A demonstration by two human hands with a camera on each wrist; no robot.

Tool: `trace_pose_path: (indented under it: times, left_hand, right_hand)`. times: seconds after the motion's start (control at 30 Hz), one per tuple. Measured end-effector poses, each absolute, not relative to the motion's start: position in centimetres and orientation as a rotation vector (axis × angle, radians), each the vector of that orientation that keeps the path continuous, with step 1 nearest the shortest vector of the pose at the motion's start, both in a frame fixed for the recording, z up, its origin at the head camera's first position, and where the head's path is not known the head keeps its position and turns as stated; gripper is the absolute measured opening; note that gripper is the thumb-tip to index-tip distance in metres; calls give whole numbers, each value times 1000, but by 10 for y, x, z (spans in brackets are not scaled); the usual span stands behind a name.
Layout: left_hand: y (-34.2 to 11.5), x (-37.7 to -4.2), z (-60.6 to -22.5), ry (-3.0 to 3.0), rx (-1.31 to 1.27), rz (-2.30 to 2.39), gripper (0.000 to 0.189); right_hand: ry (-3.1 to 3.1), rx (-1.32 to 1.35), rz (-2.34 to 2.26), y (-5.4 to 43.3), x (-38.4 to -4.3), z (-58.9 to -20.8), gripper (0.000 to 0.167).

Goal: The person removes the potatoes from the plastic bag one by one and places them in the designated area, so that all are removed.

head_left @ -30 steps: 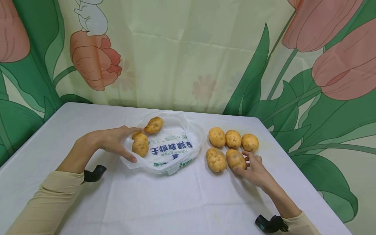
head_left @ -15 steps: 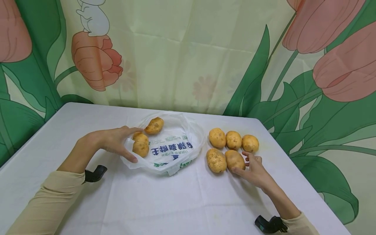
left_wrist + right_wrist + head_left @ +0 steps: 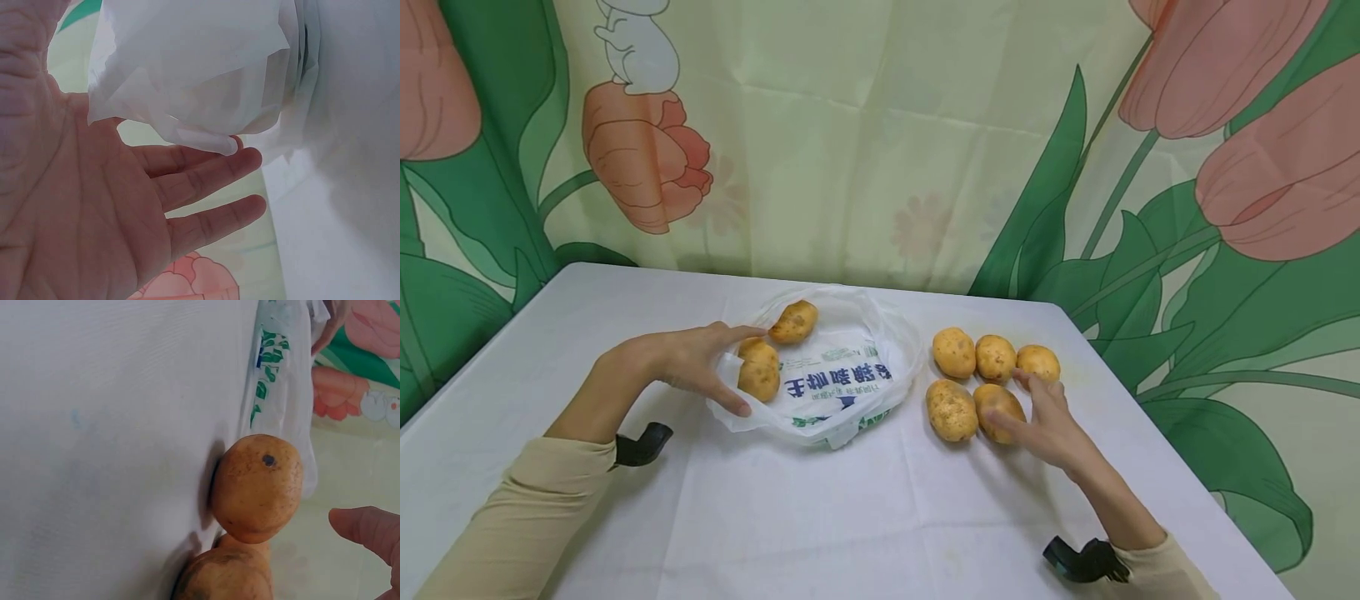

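Note:
At the left rim of a white plastic bag [image 3: 831, 429] rests my left hand [image 3: 696, 362], thumb and index finger spread along it. In the left wrist view, bag film [image 3: 187, 69] drapes over part of the hand, and the other fingers [image 3: 215, 222] extend below it. Two potatoes lie in the bag, one front left [image 3: 760, 372] and one farther back [image 3: 795, 322]. My right hand [image 3: 1051, 423] hovers with spread fingers over the front right potato [image 3: 998, 402] and grips nothing. Beside that lies another potato [image 3: 952, 410]. The right wrist view shows the right thumb [image 3: 365, 530] apart from the potatoes.
Behind the front pair is a row of three potatoes, left [image 3: 954, 352], middle [image 3: 996, 358] and right [image 3: 1039, 362]. A white cloth [image 3: 820, 525] covers the table. A curtain [image 3: 850, 167] printed with tulips hangs behind the far edge.
My right hand has let go of the front right potato, its fingers spreading and lifting slightly upward and away. That potato now rests beside its neighbour. My left hand has stayed at the bag's rim.

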State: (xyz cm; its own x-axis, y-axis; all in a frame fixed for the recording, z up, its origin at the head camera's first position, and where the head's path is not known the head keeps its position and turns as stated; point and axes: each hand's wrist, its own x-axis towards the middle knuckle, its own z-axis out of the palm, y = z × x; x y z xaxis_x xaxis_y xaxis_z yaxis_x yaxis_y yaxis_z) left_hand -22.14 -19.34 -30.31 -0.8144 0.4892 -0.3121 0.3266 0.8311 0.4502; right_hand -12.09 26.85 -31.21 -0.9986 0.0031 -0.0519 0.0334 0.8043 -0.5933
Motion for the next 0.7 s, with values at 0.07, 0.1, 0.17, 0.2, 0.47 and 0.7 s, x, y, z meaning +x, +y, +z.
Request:
trace_pose_path:
  times: [0.07,0.1,0.17,0.2,0.47,0.7]
  left_hand:
    - [-194,-221,-302,2592,608,531,124]
    - [-194,-221,-302,2592,610,530,124]
    - [-194,-221,-302,2595,617,526,123]
    - [-194,-220,-301,2595,620,527,123]
    - [-195,-221,-302,2590,633,526,122]
    - [-195,-222,-303,2588,615,532,123]
  right_hand:
    - [2933,4,-988,265,-122,-308,91]
    - [2935,-11,-992,264,-123,-306,91]
    - [2943,-39,-996,261,-124,-303,90]
    - [2946,-47,-996,259,-124,-301,89]
    - [2941,-60,-1022,241,-130,-288,84]
    - [2959,-91,-1004,224,-135,-283,82]
